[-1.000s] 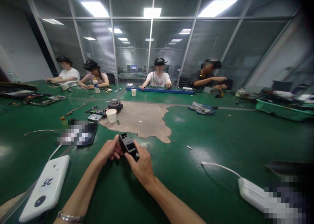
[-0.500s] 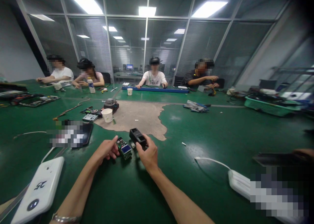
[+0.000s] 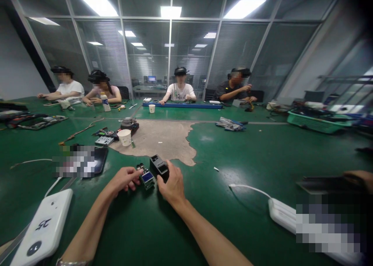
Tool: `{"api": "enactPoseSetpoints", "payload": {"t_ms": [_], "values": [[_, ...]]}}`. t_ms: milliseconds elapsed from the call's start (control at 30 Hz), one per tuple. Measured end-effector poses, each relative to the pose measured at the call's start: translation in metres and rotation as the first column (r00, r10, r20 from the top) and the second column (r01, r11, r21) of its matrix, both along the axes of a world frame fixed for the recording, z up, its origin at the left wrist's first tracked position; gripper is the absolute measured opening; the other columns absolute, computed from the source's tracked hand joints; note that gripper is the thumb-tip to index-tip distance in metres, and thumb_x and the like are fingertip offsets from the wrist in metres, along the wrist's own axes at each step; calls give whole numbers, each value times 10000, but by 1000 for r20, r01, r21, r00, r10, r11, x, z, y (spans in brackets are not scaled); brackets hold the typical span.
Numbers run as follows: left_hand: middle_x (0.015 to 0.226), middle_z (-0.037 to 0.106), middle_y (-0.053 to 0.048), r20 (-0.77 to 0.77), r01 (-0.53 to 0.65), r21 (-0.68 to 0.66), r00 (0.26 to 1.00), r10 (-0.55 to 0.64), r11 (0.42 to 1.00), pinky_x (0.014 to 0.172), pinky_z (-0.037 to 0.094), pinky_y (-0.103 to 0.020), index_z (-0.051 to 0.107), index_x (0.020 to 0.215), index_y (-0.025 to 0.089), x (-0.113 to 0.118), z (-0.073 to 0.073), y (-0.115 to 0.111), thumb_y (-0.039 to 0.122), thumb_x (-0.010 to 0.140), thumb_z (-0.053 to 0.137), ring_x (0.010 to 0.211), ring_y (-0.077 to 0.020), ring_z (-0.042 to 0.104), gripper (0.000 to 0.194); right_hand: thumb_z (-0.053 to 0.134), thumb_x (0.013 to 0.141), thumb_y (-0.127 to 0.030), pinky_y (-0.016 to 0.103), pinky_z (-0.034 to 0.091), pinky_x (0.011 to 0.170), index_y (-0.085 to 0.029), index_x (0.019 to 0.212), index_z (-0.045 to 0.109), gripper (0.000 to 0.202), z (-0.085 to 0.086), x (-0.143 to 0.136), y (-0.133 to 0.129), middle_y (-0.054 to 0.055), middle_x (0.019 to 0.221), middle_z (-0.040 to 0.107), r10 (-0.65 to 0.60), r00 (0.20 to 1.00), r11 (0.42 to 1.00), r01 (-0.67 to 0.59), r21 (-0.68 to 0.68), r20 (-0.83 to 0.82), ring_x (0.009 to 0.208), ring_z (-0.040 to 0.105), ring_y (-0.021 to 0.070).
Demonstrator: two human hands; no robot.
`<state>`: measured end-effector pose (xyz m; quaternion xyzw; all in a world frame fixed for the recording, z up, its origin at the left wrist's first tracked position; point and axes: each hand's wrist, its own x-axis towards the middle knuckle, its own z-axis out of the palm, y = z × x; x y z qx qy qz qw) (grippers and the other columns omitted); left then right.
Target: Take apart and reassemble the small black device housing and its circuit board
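A small circuit board with a blue display is near the middle of the green table. Beside its left edge is my left hand, the index finger reaching over the board and the other fingers curled; whether it grips the board is unclear. My right hand is closed around the right side of a black rectangular housing with cut-out openings in its top face. The housing is tilted and sits just right of the board, a narrow gap between them.
A paper cup and electronic parts stand beyond my left hand. White power banks lie at left and right, the right one with a cable. Gloves, a green basket and several people are farther off.
My right hand has turned the black housing so that its top face shows more. My left index finger has moved onto the board's edge. The whole view has shifted slightly.
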<state>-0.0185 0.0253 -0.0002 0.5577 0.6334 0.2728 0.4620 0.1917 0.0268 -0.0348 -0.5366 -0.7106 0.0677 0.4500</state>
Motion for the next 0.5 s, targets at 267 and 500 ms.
{"api": "enactPoseSetpoints", "payload": {"t_ms": [267,500], "values": [[675,670,-58,-68,49,-39,996,-51,998,390,283,-196,567,739,163,0,0,2,700,651,543,444,-112,542,544,581,710,-231,417,374,909,-186,1258,473,561,1,2,0,90,1129,572,14,1000,1000,-14,-27,-8,1025,489,267],[709,674,-60,-43,87,-23,995,-88,996,384,280,-194,569,775,158,-1,-2,1,679,673,544,446,-107,538,532,541,735,-186,387,386,891,-185,1262,471,531,-1,3,2,80,1086,593,-1,1000,999,1,-37,-17,982,508,243]]}}
